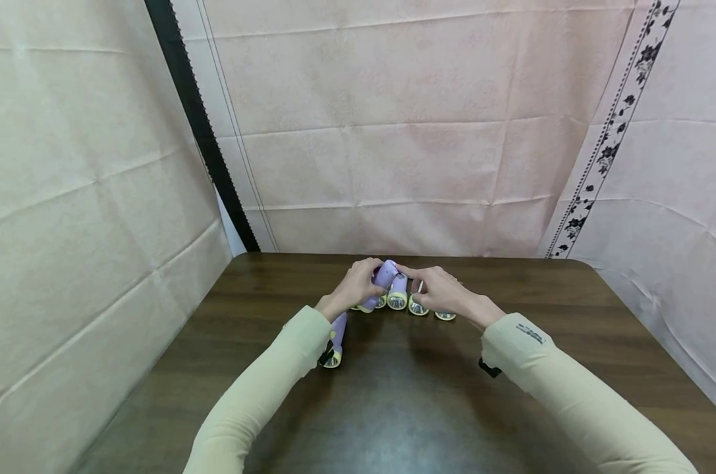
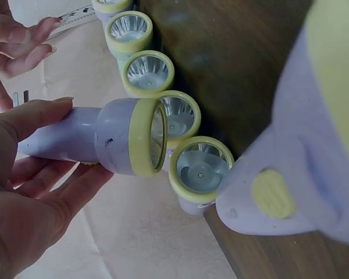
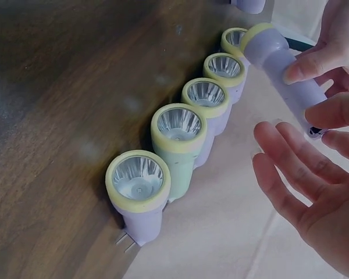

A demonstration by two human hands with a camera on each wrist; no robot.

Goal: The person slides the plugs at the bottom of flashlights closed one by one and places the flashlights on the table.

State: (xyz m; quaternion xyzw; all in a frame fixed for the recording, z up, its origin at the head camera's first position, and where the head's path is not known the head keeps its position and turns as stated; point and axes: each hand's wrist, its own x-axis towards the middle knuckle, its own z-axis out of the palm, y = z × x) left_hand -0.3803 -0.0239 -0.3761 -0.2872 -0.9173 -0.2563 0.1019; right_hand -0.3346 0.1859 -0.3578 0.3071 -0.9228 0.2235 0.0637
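My left hand [image 2: 29, 180] grips a purple flashlight [image 2: 75, 133] with a yellow rim, raised above a row of others. Two metal prongs stick out near its tail in the left wrist view. At that tail, the thumb and a finger of my right hand [image 3: 331, 197] pinch the end; the other fingers are spread loosely. Beneath the hands lies a row of flashlights, their reflectors facing me: mostly purple, one green flashlight [image 3: 177, 151], and a purple flashlight [image 3: 141, 192] with prongs out at the row's end.
Another purple flashlight [image 1: 338, 329] lies by my left forearm, nearer to me than the row. The brown wooden table [image 1: 393, 408] extends toward me. Pale cloth [image 1: 393, 164] hangs behind its far edge and along both sides.
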